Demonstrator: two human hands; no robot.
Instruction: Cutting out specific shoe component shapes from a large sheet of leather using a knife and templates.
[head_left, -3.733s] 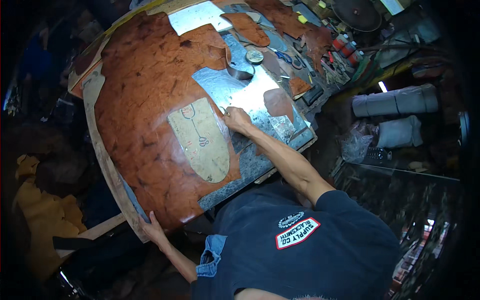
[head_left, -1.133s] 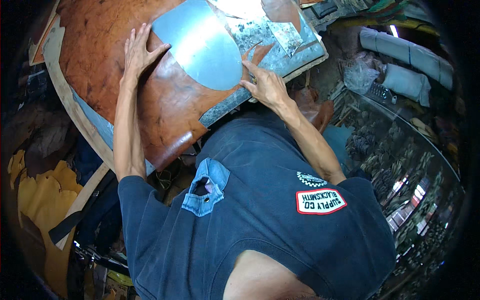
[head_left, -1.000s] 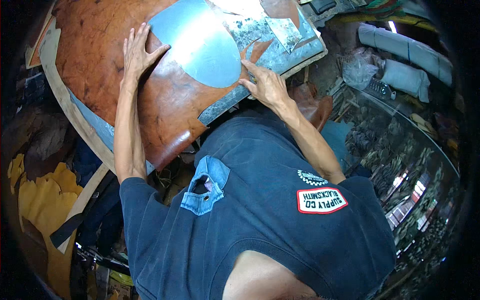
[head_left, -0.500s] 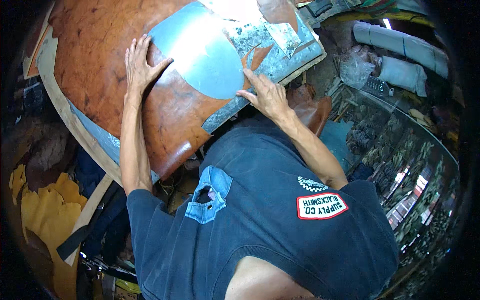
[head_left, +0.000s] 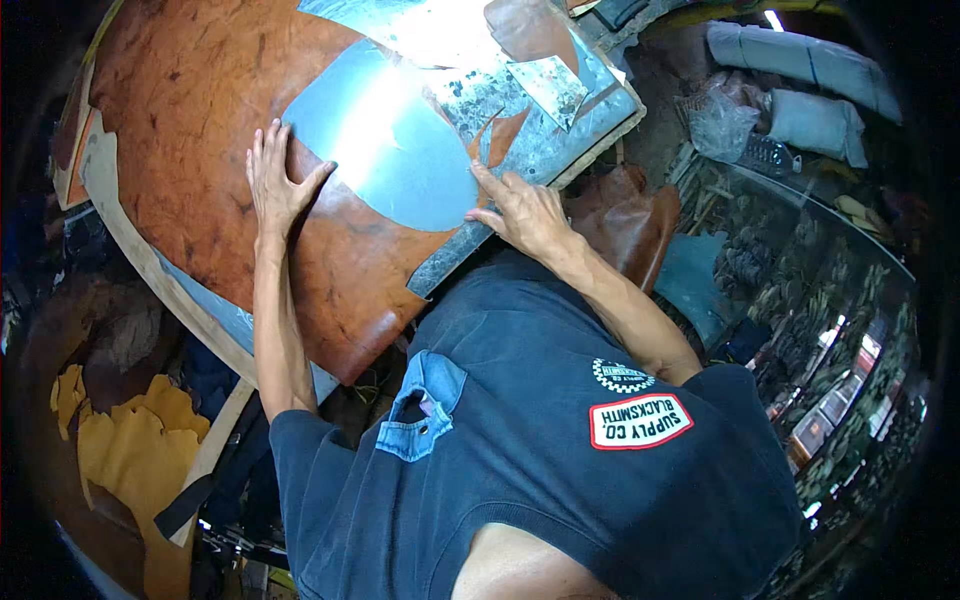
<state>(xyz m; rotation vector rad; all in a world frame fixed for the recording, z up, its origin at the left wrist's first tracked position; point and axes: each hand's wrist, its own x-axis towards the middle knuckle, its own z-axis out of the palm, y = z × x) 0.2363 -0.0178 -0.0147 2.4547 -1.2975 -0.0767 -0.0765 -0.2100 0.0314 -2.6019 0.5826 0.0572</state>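
A large brown leather hide (head_left: 190,70) covers much of the worktable. On it rests a smooth, shiny blue-grey sheet with a rounded outline (head_left: 375,150), bright with glare. My left hand (head_left: 275,190) lies spread on the leather at the sheet's left edge, its thumb pointing toward the sheet. At the sheet's right edge, my right hand (head_left: 530,212) has thumb and index finger apart, their tips touching near the rim; the other fingers are partly curled. A torn-looking leather scrap (head_left: 505,135) lies just beyond the right fingertips.
The metal-topped table (head_left: 560,150) shows around the hide, with another leather piece (head_left: 530,30) and a pale flat scrap (head_left: 550,88) on it. Brown leather (head_left: 625,215) hangs by the table's right edge. Yellow leather (head_left: 140,440) lies lower left; a glass-topped case (head_left: 800,270) stands right.
The whole view has shifted a little, with the table sitting slightly lower and left. Both hands keep nearly the same places against the sheet and leather.
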